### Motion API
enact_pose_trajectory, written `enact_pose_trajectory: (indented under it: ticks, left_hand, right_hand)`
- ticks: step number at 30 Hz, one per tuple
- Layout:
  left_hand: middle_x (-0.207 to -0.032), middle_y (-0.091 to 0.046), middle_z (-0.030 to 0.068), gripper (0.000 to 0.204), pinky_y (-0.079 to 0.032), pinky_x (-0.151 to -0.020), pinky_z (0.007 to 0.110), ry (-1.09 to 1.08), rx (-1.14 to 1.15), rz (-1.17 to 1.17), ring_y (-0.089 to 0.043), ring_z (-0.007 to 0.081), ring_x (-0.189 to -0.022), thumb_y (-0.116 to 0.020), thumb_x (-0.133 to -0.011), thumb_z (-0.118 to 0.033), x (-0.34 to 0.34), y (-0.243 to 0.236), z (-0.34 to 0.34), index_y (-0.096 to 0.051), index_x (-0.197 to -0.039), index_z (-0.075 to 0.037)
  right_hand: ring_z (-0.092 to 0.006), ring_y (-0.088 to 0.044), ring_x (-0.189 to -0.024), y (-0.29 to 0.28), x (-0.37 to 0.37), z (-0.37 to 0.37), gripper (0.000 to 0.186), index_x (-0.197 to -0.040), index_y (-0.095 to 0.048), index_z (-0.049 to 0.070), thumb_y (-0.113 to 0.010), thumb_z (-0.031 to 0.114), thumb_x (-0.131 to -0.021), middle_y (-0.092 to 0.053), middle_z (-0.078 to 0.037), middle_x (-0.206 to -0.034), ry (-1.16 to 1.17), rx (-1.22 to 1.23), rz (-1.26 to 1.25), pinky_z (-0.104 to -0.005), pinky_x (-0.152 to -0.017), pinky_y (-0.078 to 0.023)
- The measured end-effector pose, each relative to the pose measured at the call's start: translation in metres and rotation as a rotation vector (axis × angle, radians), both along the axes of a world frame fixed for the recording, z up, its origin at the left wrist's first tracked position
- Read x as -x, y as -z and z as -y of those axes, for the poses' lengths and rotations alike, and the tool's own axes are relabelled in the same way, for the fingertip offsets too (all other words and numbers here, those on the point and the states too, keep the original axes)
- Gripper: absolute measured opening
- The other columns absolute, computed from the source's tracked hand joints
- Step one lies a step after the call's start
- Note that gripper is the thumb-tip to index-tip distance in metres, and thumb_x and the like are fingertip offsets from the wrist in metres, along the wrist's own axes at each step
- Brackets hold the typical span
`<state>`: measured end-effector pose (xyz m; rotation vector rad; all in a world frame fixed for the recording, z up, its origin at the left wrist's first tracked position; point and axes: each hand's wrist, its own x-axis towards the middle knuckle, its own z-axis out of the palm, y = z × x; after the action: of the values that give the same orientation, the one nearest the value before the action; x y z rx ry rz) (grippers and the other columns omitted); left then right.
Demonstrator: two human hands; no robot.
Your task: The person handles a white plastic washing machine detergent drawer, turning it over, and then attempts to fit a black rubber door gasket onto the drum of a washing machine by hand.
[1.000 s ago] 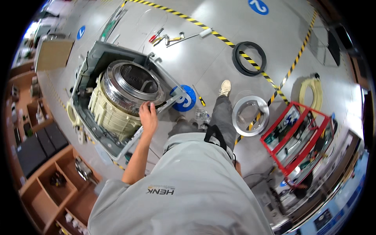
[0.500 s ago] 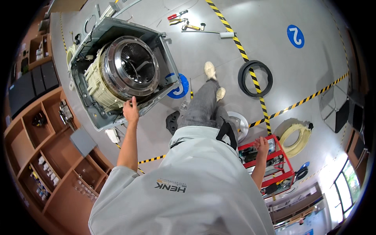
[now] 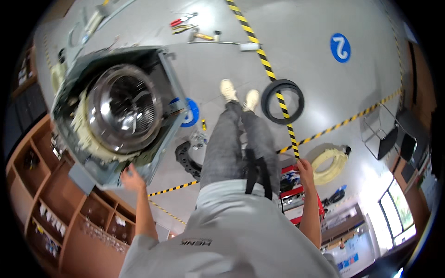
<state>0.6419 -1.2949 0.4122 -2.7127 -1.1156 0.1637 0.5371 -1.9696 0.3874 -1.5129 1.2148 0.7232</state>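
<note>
An opened washing machine cabinet (image 3: 169, 78), grey-green, rests at my left with a shiny steel drum (image 3: 125, 109) and its cream outer tub (image 3: 85, 132) inside. My left hand (image 3: 133, 180) is at the cabinet's near edge, below the tub. Its fingers look apart, slightly smeared, and I see nothing held in them. My right hand (image 3: 304, 173) hangs at my right side above a red tool cart (image 3: 321, 208), fingers loosely apart with nothing visible in them. My body hides part of the cart.
On the floor lie a black rubber ring (image 3: 266, 102), a dark curved block (image 3: 184, 160), a cream ring (image 3: 333, 172), red-handled pliers (image 3: 178, 21), a hammer (image 3: 201, 36) and a white-ended rod (image 3: 249, 47). Brown shelving (image 3: 62, 183) stands left; a black chair (image 3: 388, 142) right.
My view and body have shifted, and both feet now stand side by side. My left hand has left the tub's front for the cabinet's near edge. My right hand has risen slightly over the cart.
</note>
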Motion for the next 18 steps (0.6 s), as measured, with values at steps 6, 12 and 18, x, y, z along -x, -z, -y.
enact_pose_trajectory:
  ticks: [6, 12, 18]
  left_hand:
    - [-0.114, -0.061, 0.0240, 0.056, -0.043, -0.091, 0.045, -0.217, 0.094, 0.133, -0.056, 0.0368, -0.104, -0.057, -0.091, -0.047, 0.029, 0.005, -0.041, -0.062, -0.115, 0.003]
    - [-0.112, -0.063, 0.0196, 0.043, -0.049, -0.079, 0.045, -0.101, 0.110, 0.239, -0.061, 0.0342, -0.095, -0.058, -0.088, -0.036, 0.068, -0.005, -0.112, -0.064, -0.114, -0.002]
    - [-0.099, -0.064, 0.0176, 0.032, -0.053, -0.060, 0.039, -0.418, 0.511, 0.416, -0.063, 0.0274, -0.075, -0.062, -0.083, -0.015, 0.045, -0.026, -0.072, -0.061, -0.109, 0.004]
  right_hand:
    - [-0.0178, -0.057, -0.067, 0.210, -0.076, 0.057, 0.033, -0.093, -0.059, -0.003, -0.055, 0.030, -0.091, -0.061, -0.008, -0.076, -0.577, 0.006, -0.174, -0.0303, -0.064, -0.045]
    - [-0.0376, -0.052, -0.120, 0.451, -0.152, 0.032, 0.062, -0.126, -0.051, -0.008, -0.057, 0.040, -0.088, -0.055, -0.027, -0.126, -0.811, 0.076, -0.323, -0.0395, -0.100, -0.041]
    - [-0.0401, -0.048, -0.124, 0.633, -0.148, 0.016, 0.070, -0.131, -0.044, -0.012, -0.066, 0.037, -0.086, -0.051, -0.028, -0.131, -0.142, 0.225, -0.395, -0.0394, -0.101, -0.039]
